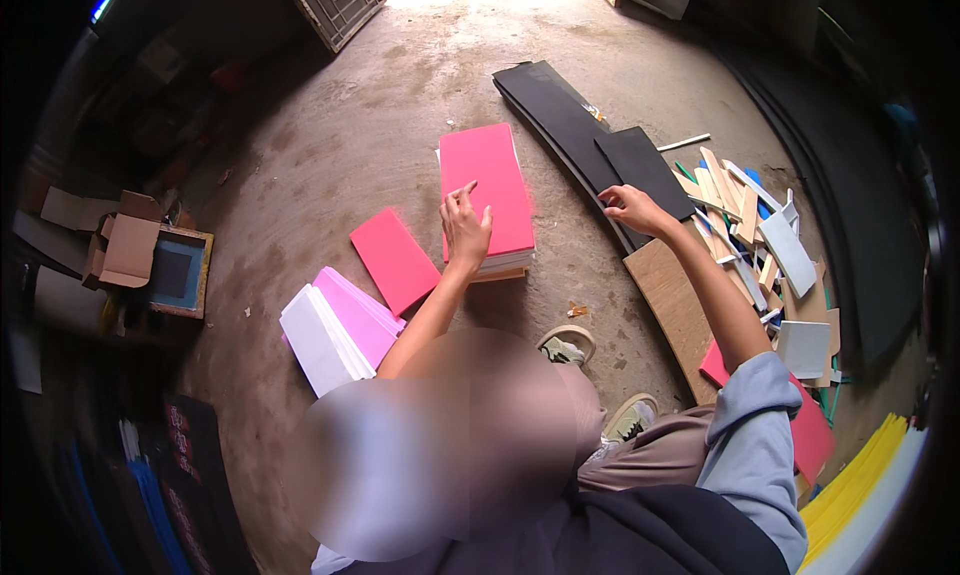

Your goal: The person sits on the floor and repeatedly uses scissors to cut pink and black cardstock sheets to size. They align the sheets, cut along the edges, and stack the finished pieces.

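My left hand (466, 227) is over the near left part of a stack topped by a red sheet (488, 165). Its fingers are bent and apart, with nothing in them; whether the fingertips touch the sheet I cannot tell. White layers and a brownish one show beneath the red at the stack's near edge. My right hand (634, 211) hangs above the long black boards (560, 105), its fingers loosely curved and holding nothing I can see. Left of the stack lies another red sheet (392, 260), beside fanned pink sheets (358, 313) and white sheets (322, 337).
A brown board (668, 310) lies right of my feet. Beyond it are a heap of offcut strips (750, 225) and large black sheets (850, 235). An opened cardboard box (128, 247) stands at the left. Yellow sheets (850, 480) lie at the lower right. A blur hides the lower middle.
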Motion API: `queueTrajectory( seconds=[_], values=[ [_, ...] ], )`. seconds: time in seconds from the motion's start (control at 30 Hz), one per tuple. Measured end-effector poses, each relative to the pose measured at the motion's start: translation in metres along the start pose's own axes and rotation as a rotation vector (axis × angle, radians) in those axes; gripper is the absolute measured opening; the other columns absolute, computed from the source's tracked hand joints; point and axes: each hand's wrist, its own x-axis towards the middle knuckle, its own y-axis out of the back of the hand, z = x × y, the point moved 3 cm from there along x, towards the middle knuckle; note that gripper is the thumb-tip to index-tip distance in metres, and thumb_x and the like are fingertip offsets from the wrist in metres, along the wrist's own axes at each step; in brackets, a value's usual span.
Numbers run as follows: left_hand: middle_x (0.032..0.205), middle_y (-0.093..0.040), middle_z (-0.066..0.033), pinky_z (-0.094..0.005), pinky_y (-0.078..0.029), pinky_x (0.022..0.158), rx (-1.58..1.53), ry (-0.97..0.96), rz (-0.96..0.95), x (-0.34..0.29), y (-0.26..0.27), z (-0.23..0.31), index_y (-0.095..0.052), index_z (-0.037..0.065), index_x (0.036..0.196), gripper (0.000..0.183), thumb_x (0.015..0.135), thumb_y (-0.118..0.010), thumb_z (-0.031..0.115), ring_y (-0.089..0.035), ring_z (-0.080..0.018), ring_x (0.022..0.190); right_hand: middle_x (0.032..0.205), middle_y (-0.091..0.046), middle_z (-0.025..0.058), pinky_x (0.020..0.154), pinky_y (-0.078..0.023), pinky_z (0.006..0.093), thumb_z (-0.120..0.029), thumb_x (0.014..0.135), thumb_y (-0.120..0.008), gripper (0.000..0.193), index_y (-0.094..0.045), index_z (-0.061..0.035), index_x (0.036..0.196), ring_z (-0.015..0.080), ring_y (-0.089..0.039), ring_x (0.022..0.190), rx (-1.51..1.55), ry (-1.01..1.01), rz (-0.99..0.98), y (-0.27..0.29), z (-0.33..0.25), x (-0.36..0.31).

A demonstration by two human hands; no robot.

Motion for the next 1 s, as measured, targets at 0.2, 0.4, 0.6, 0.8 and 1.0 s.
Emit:
queueTrajectory(
  seconds=[0.2,0.4,0.6,0.8,1.0],
  values=[
    [0.101,-0.05,-0.0114,-0.0348,-0.043,0.081,-0.485,-0.343,-0.624,-0.024,-0.099,0.139,-0.055,0.009,0.106,0.029,0.078,-0.059,0.013,-0.05,-0.0246,0.097,0.095,-0.06,0.0142,0.069,-0.046,0.0303,-0.017,0.08,-0.054,0.031,-0.053,-0.002,0.108,0.0172,-0.06,0.08,0.224,-0.484,0.267,0.066,0.141,-0.135],
    [0.101,-0.052,-0.011,-0.0334,-0.045,0.079,-0.433,-0.552,-1.019,-0.094,-0.197,0.189,-0.058,0.009,0.103,0.023,0.08,-0.056,0.014,-0.054,-0.0233,0.093,0.101,-0.052,0.0155,0.082,-0.042,0.0398,-0.019,0.077,-0.061,0.039,-0.05,-0.0027,0.11,0.0326,-0.051,0.093,-0.141,-0.661,0.534,-0.013,0.25,-0.26],
    [0.096,-0.057,-0.0105,-0.0312,-0.047,0.073,-0.543,-0.253,-0.852,-0.113,-0.245,0.197,-0.059,0.005,0.099,0.018,0.082,-0.052,0.008,-0.058,-0.0199,0.086,0.106,-0.042,0.0143,0.08,-0.042,0.044,-0.023,0.072,-0.066,0.052,-0.041,-0.0058,0.115,0.0316,-0.043,0.101,-0.351,-0.773,0.548,-0.067,0.239,-0.279],
    [0.094,-0.056,-0.0091,-0.0286,-0.047,0.067,-0.685,-0.15,-0.945,-0.153,-0.289,0.237,-0.056,0.004,0.102,0.02,0.082,-0.05,0.004,-0.058,-0.0171,0.08,0.096,-0.045,0.0126,0.078,-0.043,0.0358,-0.009,0.075,-0.06,0.037,-0.046,-0.0027,0.109,0.0261,-0.049,0.086,-0.146,-0.666,1.058,-0.064,0.234,-0.298],
    [0.109,-0.044,-0.0114,-0.0386,-0.04,0.08,-0.441,-0.818,-0.949,-0.216,-0.319,0.322,-0.043,0.009,0.118,0.062,0.066,-0.07,0.027,-0.044,-0.0274,0.099,0.096,-0.047,0.0113,0.071,-0.044,0.0324,-0.014,0.075,-0.061,0.037,-0.048,-0.002,0.107,0.0207,-0.051,0.082,0.087,-1.16,1.297,-0.064,0.268,-0.41]
  ],
)
